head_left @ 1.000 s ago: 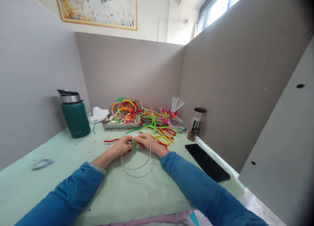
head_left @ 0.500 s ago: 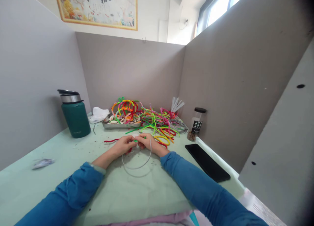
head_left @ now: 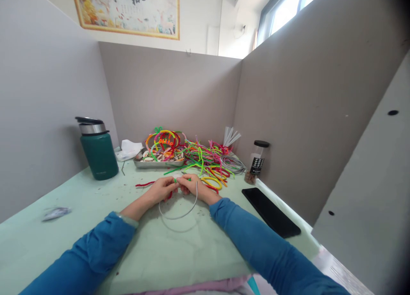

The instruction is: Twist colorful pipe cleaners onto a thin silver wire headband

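My left hand (head_left: 162, 189) and my right hand (head_left: 194, 187) meet over the middle of the table, both closed in a pinch. Between their fingertips a short bit of green pipe cleaner (head_left: 175, 180) shows, and more green pokes out by the right fingers. A thin grey-white hoop (head_left: 178, 218) hangs below the hands, its right side rising in front of my right hand. How the green piece joins the hoop is hidden by the fingers. Under my left fingers shows a bit of red pipe cleaner (head_left: 170, 195); another red length (head_left: 144, 184) sticks out left of that hand.
Behind the hands, a metal tray (head_left: 159, 164) holds small pieces and colourful hoops. Beside it lies a heap of pipe cleaners (head_left: 203, 156) with coiled grey wire (head_left: 233, 164). A green bottle (head_left: 99, 154) stands left; a jar (head_left: 256, 162) and black phone (head_left: 270, 211) are right. Partitions enclose the table.
The fingertips have shifted very slightly around the green pipe cleaner, and the hoop has moved a touch. Arms and everything else look the same.
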